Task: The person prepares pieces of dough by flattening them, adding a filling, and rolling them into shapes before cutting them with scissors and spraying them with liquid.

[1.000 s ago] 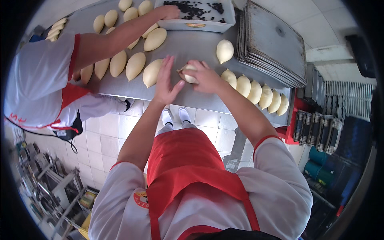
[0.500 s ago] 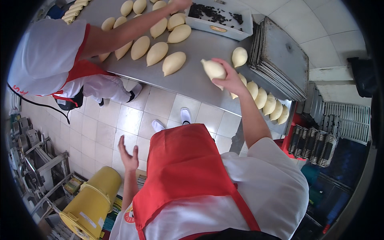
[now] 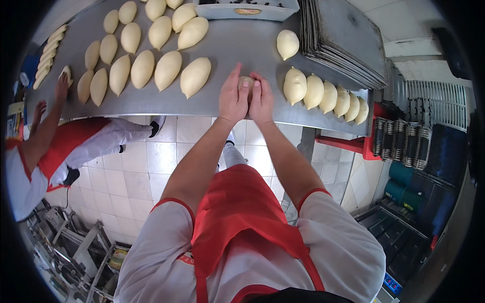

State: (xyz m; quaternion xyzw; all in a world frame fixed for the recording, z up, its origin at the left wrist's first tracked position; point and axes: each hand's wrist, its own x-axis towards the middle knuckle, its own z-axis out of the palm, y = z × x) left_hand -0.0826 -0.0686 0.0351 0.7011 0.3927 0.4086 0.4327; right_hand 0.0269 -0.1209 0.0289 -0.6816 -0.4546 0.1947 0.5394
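1. At far left, a co-worker in white sleeves and red apron (image 3: 65, 151), one hand (image 3: 62, 86) resting on a dough piece (image 3: 66, 74) near the end of the steel counter (image 3: 151, 103); other hand (image 3: 39, 108) lower, off the counter's edge.
2. Beyond that, along the counter's left rim, a curved row of small pale dough pieces (image 3: 48, 58).
3. Left of centre, rows of smooth, pointed oval dough loaves (image 3: 167, 70), lying close beside one another, some touching.
4. In the middle, left hand (image 3: 232, 98) and right hand (image 3: 261, 98) pressed together side by side, cupped around a small dough ball (image 3: 246, 82) sitting on the counter near its front edge; only the top of the ball visible between the fingers.
5. Just above, at the counter's far edge, a white tray (image 3: 247, 11) with dark contents.
6. Right of the hands, one shaped dough piece (image 3: 287, 44) alone, then a tight line of folded dough pieces (image 3: 323, 96) running along the front edge, each touching the next.
7. Behind that line, a stack of dark metal baking trays (image 3: 343, 40).
8. At far right, below the counter, a red frame (image 3: 353, 144) and a dark rack (image 3: 394, 144).
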